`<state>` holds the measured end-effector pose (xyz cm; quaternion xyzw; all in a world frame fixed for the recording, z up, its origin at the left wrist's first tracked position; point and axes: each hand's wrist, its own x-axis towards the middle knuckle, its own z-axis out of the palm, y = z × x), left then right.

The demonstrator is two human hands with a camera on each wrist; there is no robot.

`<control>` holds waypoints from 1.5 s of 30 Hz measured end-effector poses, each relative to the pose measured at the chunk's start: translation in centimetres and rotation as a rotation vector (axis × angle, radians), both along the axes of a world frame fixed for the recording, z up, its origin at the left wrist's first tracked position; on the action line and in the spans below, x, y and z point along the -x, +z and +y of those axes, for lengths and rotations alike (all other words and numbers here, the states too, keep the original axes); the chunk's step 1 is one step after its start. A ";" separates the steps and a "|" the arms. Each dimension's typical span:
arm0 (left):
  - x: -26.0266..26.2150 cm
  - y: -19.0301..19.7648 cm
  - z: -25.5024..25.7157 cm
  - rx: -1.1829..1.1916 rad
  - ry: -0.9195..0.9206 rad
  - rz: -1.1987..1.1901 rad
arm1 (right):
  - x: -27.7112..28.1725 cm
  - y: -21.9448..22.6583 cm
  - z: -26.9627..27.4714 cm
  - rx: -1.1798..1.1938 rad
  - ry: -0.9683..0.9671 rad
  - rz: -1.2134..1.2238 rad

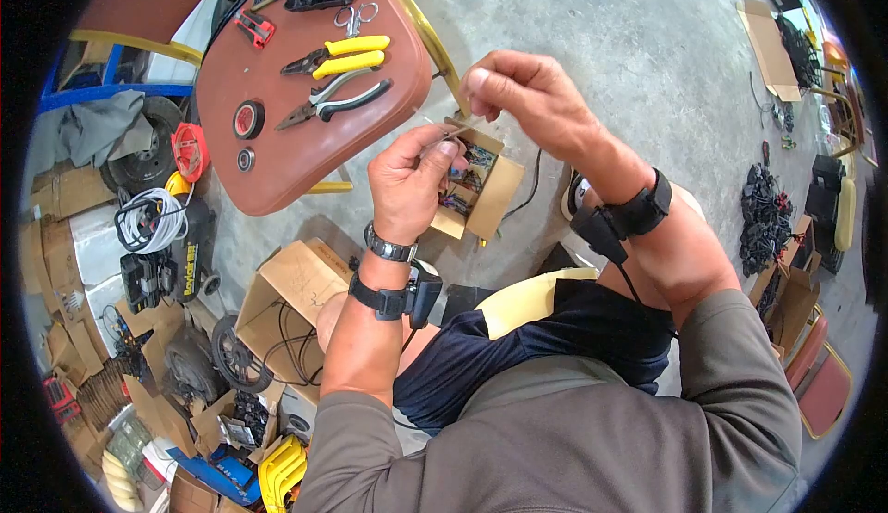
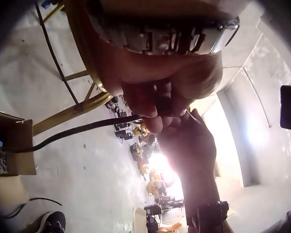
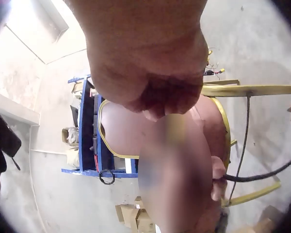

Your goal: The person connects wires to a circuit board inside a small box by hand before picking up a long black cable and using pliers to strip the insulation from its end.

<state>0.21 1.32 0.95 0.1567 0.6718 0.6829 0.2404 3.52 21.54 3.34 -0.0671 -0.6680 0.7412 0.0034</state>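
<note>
My left hand (image 1: 407, 180) is raised just past the chair's corner, its thumb and fingers pinching a black cable (image 2: 87, 127). In the left wrist view that cable runs from the fingers to a cardboard box. Close by, my right hand (image 1: 532, 101) is curled, thumb against fingertips, at a thin wire (image 1: 455, 132) that stretches between the two hands. The wire's far end is hidden in the right fingers. Below the hands stands a small open cardboard box (image 1: 502, 197) with bundled wires inside.
On the brown chair seat (image 1: 287, 157) lie yellow-handled pliers (image 1: 347, 57), long-nose pliers (image 1: 333, 98), scissors (image 1: 356, 18), a red-and-black tool (image 1: 254, 28) and a tape roll (image 1: 248, 120). A larger carton (image 1: 296, 277) with cables stands by the left leg. Clutter lines both sides.
</note>
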 end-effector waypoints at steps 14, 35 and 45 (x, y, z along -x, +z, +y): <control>0.9 0.3 0.8 -0.076 -0.145 -0.069 | 1.5 0.1 0.8 0.096 0.185 -0.128; 4.7 -0.8 0.1 -0.109 -0.046 -0.185 | 6.4 -0.1 2.2 0.085 -0.053 -0.150; 5.6 -1.1 0.1 -0.141 -0.229 -0.217 | 6.7 0.3 1.6 0.062 0.252 -0.222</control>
